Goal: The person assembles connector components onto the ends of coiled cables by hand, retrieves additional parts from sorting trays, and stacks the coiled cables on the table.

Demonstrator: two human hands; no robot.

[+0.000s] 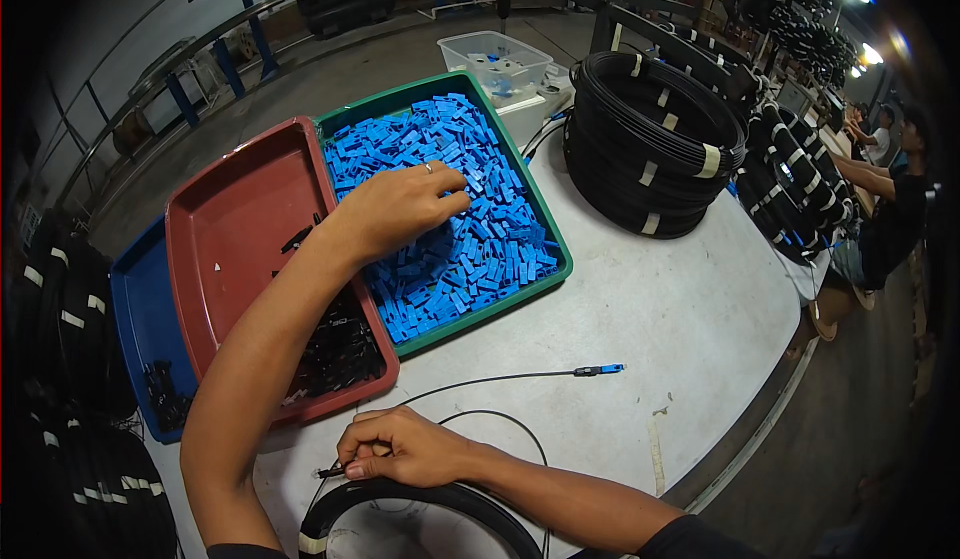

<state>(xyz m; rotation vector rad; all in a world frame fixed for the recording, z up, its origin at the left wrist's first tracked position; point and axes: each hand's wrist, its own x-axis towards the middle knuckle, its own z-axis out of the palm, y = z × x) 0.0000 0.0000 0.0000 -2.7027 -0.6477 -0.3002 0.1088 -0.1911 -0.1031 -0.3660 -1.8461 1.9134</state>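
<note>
Blue clips (505,229) could be spilled if bumped by the left hand (400,206), half-curled, hold unclear; black plug (328,473) is pinched by the right hand (405,447).

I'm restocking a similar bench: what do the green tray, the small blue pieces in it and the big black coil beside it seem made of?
Green tray: probably moulded plastic, slightly glossy with rounded corners. Blue pieces: likely hard plastic, evenly coloured, crisp-edged. Black coil: apparently plastic-jacketed cable, smooth, softly shining; its core is hidden.
</note>
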